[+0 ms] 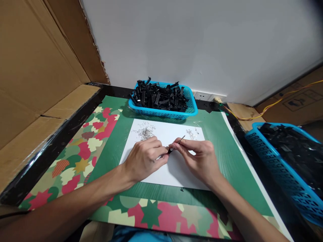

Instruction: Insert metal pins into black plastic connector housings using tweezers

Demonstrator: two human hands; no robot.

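Both hands meet over the middle of a white paper sheet (174, 171) lying on the green mat (222, 141) of the worktop. The left hand (143, 158) has its grip closed on a small black part (170, 151), fingers curled down against the paper. The right hand (202, 159) pinches a thin pointed tool (179, 140), its tip angled up and away toward the back right, its near end at the black part.

On the far half of the sheet lie 2 scatters of tiny metal pieces: the denser pile (145, 132) just beyond the left hand, a thinner one (191, 134) beyond the right. The near half of the sheet is mostly bare.

A blue basket (164, 113) of black parts sits just behind the sheet's far edge, against the wall. A 2nd blue basket (277, 174) stands beyond the worktop's right edge. A cardboard wall (37, 84) borders the left edge, with patterned paper (83, 151) between it and the green mat.
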